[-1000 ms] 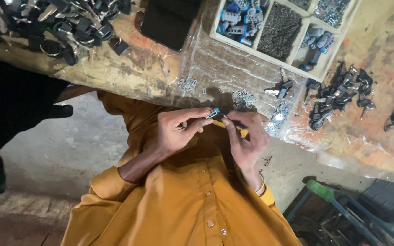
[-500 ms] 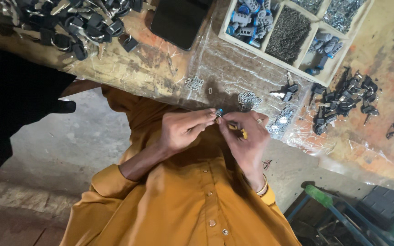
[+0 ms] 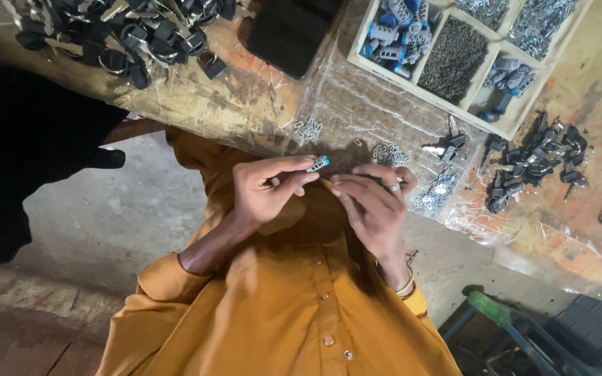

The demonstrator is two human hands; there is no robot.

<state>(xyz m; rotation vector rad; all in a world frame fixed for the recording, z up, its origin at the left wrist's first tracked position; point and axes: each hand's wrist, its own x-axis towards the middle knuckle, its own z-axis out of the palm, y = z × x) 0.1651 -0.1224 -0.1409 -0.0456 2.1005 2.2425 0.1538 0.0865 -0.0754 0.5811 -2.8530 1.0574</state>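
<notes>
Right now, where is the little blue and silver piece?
Head view, centre: the little blue and silver piece is pinched in the left hand, beside the right hand.

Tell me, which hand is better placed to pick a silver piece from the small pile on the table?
Probably the right hand: it is beside the silver pile, while the left hand pinches the blue-tipped part.

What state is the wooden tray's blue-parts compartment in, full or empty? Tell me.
Full. The wooden tray has its compartment crowded with blue and grey parts up to the dividers.
</notes>
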